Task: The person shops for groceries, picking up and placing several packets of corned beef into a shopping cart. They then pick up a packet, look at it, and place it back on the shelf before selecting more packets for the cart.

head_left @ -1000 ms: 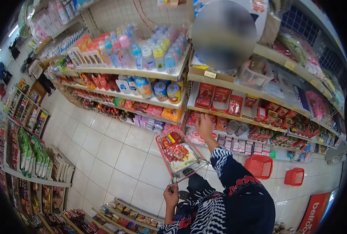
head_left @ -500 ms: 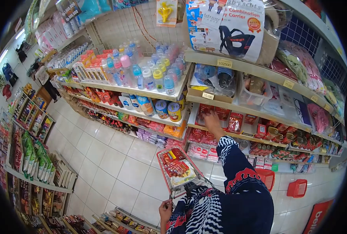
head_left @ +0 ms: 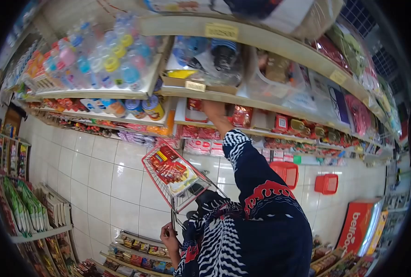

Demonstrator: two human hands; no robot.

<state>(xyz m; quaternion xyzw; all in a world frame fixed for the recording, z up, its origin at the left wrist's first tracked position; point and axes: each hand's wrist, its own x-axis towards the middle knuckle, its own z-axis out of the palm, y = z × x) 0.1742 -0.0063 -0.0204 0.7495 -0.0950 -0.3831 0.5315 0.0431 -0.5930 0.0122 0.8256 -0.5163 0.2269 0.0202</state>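
Note:
My right hand (head_left: 214,111) reaches into a shelf under the plastic bins, among red packets. Its fingers are blurred and partly hidden, so what they touch cannot be made out. One red packet (head_left: 195,104) is just left of the hand, and a shiny red pouch (head_left: 242,116) stands to its right. Low at my left side, my left hand (head_left: 169,237) is closed at the handle (head_left: 173,217) of a small shopping cart (head_left: 146,167). Several red packets (head_left: 168,161) lie in the cart, along with a white and yellow pack (head_left: 182,184).
Baby bottles (head_left: 108,60) crowd the upper left shelf, with tins (head_left: 153,108) below. A clear plastic bin (head_left: 275,76) is above my right forearm. Two red baskets, one nearer (head_left: 285,173) and one farther (head_left: 326,183), stand on the tiled floor. Snack racks (head_left: 136,247) line the bottom.
My view has shifted closer to the shelves, so they appear larger. My right hand has gone deeper among the red packets. The left hand stays at the cart handle.

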